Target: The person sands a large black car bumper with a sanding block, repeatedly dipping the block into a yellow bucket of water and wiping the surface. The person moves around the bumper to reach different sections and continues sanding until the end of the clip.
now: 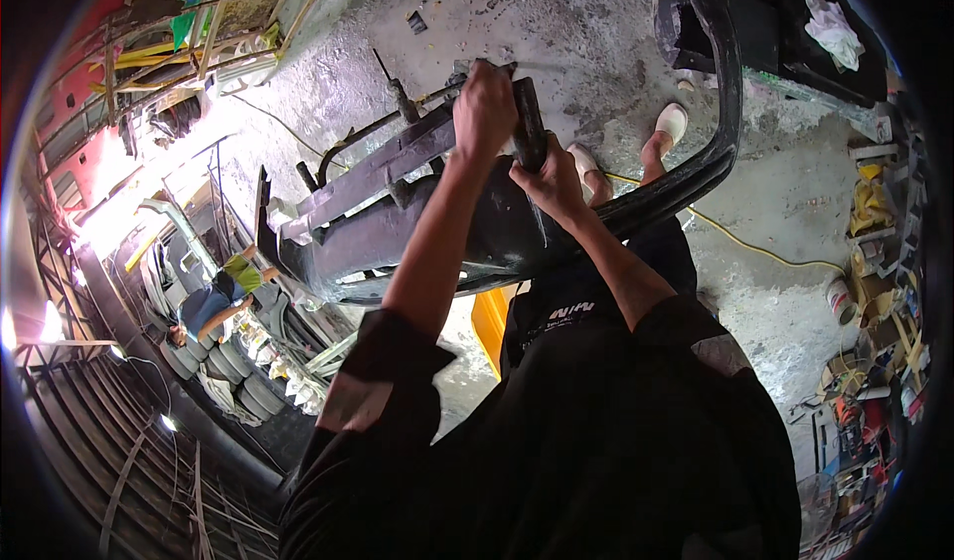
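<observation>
A large black bumper-like part [397, 237] with brackets and a long curved black tube [733, 73] lies across the space in front of me. My left hand [484, 111] is closed in a fist at its upper end. What those fingers hold is hidden behind the knuckles. Just to the right and lower, my right hand [552, 184] wraps round the lower end of a short dark bar [530, 113], thumb on top. The bar slants up beside my left hand. A thin rod [383, 68] and several stubs stick out from the part's left side.
Feet in light shoes [672, 121] stand on the stained concrete floor beyond the tube. A yellow hose [755, 252] crosses the floor at right, near stacked clutter [874, 292]. An orange panel [489, 326] shows below the part. Another person [224, 292] is at far left, near tyres [260, 393].
</observation>
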`<move>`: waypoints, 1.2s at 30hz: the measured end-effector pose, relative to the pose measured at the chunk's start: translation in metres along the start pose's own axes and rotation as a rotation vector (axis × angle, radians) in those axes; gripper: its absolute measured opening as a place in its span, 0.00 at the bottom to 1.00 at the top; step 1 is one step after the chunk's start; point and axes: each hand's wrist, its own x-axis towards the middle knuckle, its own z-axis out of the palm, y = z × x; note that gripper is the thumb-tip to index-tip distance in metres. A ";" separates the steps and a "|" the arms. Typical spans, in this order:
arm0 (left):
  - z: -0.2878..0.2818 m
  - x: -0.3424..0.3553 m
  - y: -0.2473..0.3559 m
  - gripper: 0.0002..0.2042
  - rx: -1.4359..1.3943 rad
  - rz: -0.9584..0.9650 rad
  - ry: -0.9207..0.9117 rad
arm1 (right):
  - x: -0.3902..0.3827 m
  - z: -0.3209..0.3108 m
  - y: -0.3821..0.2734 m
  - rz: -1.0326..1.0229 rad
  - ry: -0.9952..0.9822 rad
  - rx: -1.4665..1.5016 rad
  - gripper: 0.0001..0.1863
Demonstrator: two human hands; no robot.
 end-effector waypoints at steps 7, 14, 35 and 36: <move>0.005 -0.043 0.030 0.10 -0.139 0.117 0.052 | -0.004 -0.010 0.013 -0.011 0.059 -0.011 0.22; 0.014 -0.023 0.015 0.11 -0.028 0.013 0.007 | -0.005 -0.009 0.007 0.048 0.027 -0.037 0.24; 0.007 -0.046 0.034 0.10 -0.190 0.158 -0.019 | -0.006 -0.013 0.025 -0.052 0.112 0.063 0.24; -0.003 -0.052 0.035 0.08 -0.198 0.181 -0.026 | -0.005 -0.012 0.020 -0.062 0.108 0.073 0.24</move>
